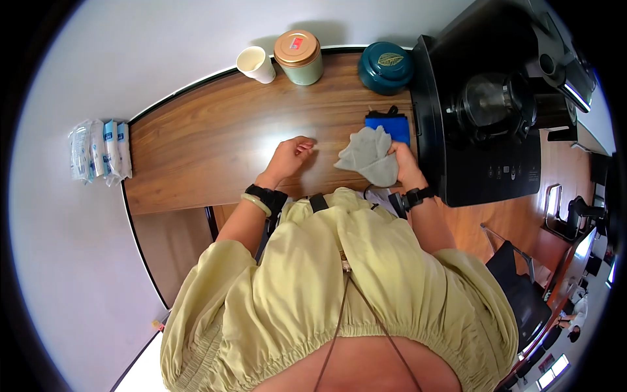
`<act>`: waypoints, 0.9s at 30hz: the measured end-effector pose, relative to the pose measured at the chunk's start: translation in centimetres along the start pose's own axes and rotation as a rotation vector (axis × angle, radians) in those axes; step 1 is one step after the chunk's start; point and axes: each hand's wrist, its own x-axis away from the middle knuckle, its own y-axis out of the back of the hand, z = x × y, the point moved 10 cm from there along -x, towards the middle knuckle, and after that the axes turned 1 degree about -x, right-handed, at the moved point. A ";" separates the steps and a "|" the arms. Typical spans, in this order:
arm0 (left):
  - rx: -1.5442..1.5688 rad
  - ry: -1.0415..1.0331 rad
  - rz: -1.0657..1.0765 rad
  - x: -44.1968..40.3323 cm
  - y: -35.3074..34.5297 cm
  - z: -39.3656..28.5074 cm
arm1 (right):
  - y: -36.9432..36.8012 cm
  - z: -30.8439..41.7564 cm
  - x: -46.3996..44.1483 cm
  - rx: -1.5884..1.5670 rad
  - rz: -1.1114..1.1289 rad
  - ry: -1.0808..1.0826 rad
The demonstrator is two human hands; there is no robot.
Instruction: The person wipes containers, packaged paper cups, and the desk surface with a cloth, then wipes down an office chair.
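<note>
A crumpled grey cloth (pixel 371 157) is gripped at its right side by my right hand (pixel 407 166) and spreads out above the wooden counter (pixel 215 140). Behind the cloth is a blue pouch-like item (pixel 400 127) with a black loop, partly covered by it. My left hand (pixel 292 159) is over the counter's front half, fingers curled loosely inward, with nothing visible in it. A gap of bare wood separates it from the cloth.
Along the back stand a paper cup (pixel 256 64), a copper-lidded tin (pixel 298 57) and a dark green canister (pixel 386 68). A black coffee maker (pixel 493 163) with a glass pot (pixel 490 98) bounds the right. Wrapped packs (pixel 99 150) sit at the left end. Behind are chairs (pixel 516 287).
</note>
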 end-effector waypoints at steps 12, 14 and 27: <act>0.043 0.141 -0.191 4.7 3.9 3.3 | -11.2 11.6 8.0 0.110 0.158 0.661; 0.045 0.180 -0.213 5.5 4.5 4.0 | -13.8 12.1 6.6 0.666 0.108 0.881; -0.175 0.142 -0.219 10.9 9.1 4.8 | -19.0 -3.9 -3.8 1.860 0.157 0.967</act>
